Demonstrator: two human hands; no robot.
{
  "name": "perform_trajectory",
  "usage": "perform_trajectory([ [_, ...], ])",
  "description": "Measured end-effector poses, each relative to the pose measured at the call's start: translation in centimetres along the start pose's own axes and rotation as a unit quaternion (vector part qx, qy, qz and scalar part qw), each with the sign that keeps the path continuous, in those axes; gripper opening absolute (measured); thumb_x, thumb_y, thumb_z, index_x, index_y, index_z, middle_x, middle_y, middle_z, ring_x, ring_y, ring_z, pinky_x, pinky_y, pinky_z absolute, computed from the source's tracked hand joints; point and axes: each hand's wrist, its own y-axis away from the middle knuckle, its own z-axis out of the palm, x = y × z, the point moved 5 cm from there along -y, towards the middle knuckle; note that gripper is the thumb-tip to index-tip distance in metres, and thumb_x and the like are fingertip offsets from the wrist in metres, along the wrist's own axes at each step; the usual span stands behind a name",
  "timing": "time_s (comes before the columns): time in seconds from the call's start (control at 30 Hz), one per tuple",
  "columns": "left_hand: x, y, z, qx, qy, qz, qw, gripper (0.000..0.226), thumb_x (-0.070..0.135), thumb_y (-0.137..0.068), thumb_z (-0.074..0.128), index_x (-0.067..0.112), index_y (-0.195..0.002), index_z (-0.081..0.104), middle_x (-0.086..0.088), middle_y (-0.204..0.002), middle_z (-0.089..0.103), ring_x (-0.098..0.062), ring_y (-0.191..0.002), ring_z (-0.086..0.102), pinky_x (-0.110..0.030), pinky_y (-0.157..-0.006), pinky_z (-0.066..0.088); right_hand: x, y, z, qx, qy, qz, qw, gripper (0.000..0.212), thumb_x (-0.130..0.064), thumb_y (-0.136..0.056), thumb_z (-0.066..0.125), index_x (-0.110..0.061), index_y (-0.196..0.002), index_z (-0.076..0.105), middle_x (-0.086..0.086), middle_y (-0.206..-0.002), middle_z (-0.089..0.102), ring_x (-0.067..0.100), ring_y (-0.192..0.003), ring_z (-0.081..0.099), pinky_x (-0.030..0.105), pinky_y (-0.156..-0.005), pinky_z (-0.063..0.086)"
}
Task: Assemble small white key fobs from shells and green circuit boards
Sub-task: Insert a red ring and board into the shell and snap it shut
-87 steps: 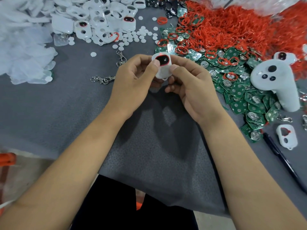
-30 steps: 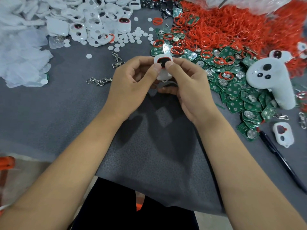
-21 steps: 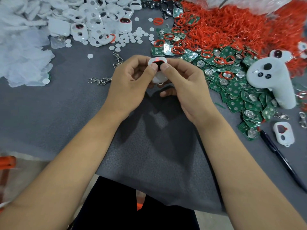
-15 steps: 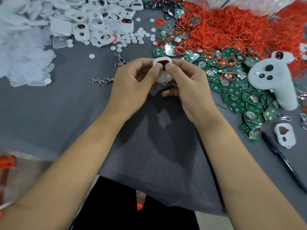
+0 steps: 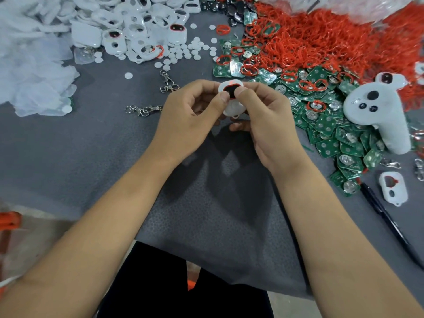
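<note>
At frame centre, a white key fob (image 5: 230, 97) is being held above the bench (image 5: 68, 145), both thumbs pressing its dark, red-rimmed window, probably seating it. The left hand (image 5: 190, 115) and right hand (image 5: 266, 118) are each pinching it, fingers supporting underneath. Green circuit boards (image 5: 328, 127) are lying right, white shells (image 5: 137, 26) upper left; open grey cloth is lying below for setting down.

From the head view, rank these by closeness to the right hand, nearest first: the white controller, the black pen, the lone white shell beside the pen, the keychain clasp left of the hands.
From the right hand:
1. Keychain clasp, to the left, past the left hand.
2. White controller, to the right on the green boards.
3. Lone white shell, lower right.
4. Black pen, lower right, close to the shell in rank.
</note>
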Motion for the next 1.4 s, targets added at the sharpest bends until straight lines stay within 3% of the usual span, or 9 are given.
perform_trajectory([
  [0.33, -0.4, -0.2, -0.5, 0.034, 0.011, -0.050, 0.998, 0.010, 0.016, -0.096, 0.063, 0.019, -0.095, 0.072, 0.014, -0.075, 0.074, -0.001, -0.068, 0.068, -0.017, -0.062, 0.053, 0.2, 0.2, 0.6, -0.047, 0.036, -0.010, 0.998, 0.019, -0.014, -0.102, 0.061, -0.003, -0.114, 0.073, 0.012, -0.090, 0.076, 0.027, -0.083, 0.072, 0.031, -0.059, 0.057],
  [0.53, -0.2, 0.0, -0.3, 0.032, 0.024, -0.049, 0.998, 0.011, 0.014, -0.099, 0.064, 0.010, -0.106, 0.072, 0.009, -0.084, 0.075, -0.003, -0.076, 0.070, -0.020, -0.065, 0.055, 0.5, 0.1, 0.4, -0.043, -0.005, 0.000, 0.999, 0.020, -0.015, -0.101, 0.062, -0.004, -0.114, 0.073, 0.006, -0.085, 0.075, 0.022, -0.082, 0.072, 0.028, -0.058, 0.057],
  [0.63, 0.1, 0.0, 0.0, -0.007, 0.000, -0.029, 1.000, 0.020, 0.015, -0.096, 0.067, 0.013, -0.116, 0.067, 0.006, -0.102, 0.075, -0.009, -0.093, 0.073, -0.027, -0.079, 0.059, 0.5, 0.0, 0.3, -0.041, -0.046, 0.001, 0.998, 0.018, -0.014, -0.103, 0.063, -0.004, -0.112, 0.073, 0.011, -0.088, 0.076, 0.022, -0.074, 0.073, 0.027, -0.060, 0.058],
  [0.7, 0.2, 0.0, 0.1, -0.022, -0.012, -0.017, 1.000, 0.027, 0.013, -0.094, 0.069, 0.016, -0.121, 0.063, 0.007, -0.108, 0.074, -0.008, -0.098, 0.072, -0.024, -0.082, 0.058, 0.5, 0.0, 0.3, -0.052, -0.065, 0.002, 0.997, 0.016, -0.015, -0.103, 0.063, -0.003, -0.111, 0.073, 0.014, -0.092, 0.077, 0.025, -0.076, 0.075, 0.027, -0.062, 0.059],
  [0.87, -0.1, -0.3, -0.2, 0.001, 0.003, -0.036, 0.999, 0.025, 0.012, -0.092, 0.070, 0.019, -0.115, 0.066, 0.008, -0.100, 0.075, -0.006, -0.093, 0.072, -0.019, -0.078, 0.055, 0.4, 0.0, 0.2, -0.075, -0.073, 0.003, 0.994, 0.015, -0.017, -0.102, 0.064, -0.007, -0.106, 0.075, 0.014, -0.096, 0.077, 0.026, -0.082, 0.076, 0.027, -0.062, 0.059],
  [1.0, -0.3, -0.4, -0.3, 0.002, 0.032, -0.052, 0.998, 0.021, 0.010, -0.092, 0.065, 0.016, -0.112, 0.069, 0.005, -0.090, 0.074, -0.007, -0.086, 0.070, -0.027, -0.077, 0.058, 0.3, 0.2, 0.4, -0.088, -0.060, 0.004, 0.994, 0.016, -0.018, -0.102, 0.065, -0.006, -0.108, 0.074, 0.013, -0.095, 0.077, 0.024, -0.083, 0.076, 0.027, -0.062, 0.059],
  [1.13, -0.2, -0.3, -0.3, 0.007, 0.026, -0.041, 0.999, 0.023, 0.013, -0.093, 0.065, 0.016, -0.115, 0.069, 0.001, -0.097, 0.075, -0.011, -0.091, 0.070, -0.033, -0.080, 0.061, 0.3, 0.2, 0.3, -0.083, -0.060, 0.005, 0.995, 0.017, -0.018, -0.103, 0.063, -0.006, -0.110, 0.073, 0.015, -0.098, 0.077, 0.027, -0.085, 0.076, 0.028, -0.063, 0.059],
  [1.27, -0.1, -0.1, 0.1, -0.015, 0.057, -0.027, 0.998, 0.026, 0.017, -0.098, 0.062, 0.019, -0.124, 0.064, -0.002, -0.107, 0.073, -0.012, -0.099, 0.070, -0.024, -0.079, 0.057, 0.1, 0.1, 0.0, -0.050, -0.060, 0.010, 0.997, 0.019, -0.016, -0.102, 0.057, -0.009, -0.096, 0.074, 0.012, -0.084, 0.073, 0.024, -0.068, 0.071, 0.029, -0.051, 0.055],
  [1.4, -0.8, -0.1, 0.1, -0.018, 0.038, -0.034, 0.999, 0.043, -0.002, -0.095, 0.041, 0.018, -0.125, 0.065, 0.002, -0.101, 0.071, -0.012, -0.095, 0.069, -0.028, -0.077, 0.055, -0.3, 0.2, -0.8, -0.076, -0.013, 0.026, 0.997, 0.031, -0.019, -0.103, 0.046, -0.019, -0.077, 0.063, 0.006, -0.059, 0.052, 0.019, -0.042, 0.040, 0.023, -0.041, 0.031],
])
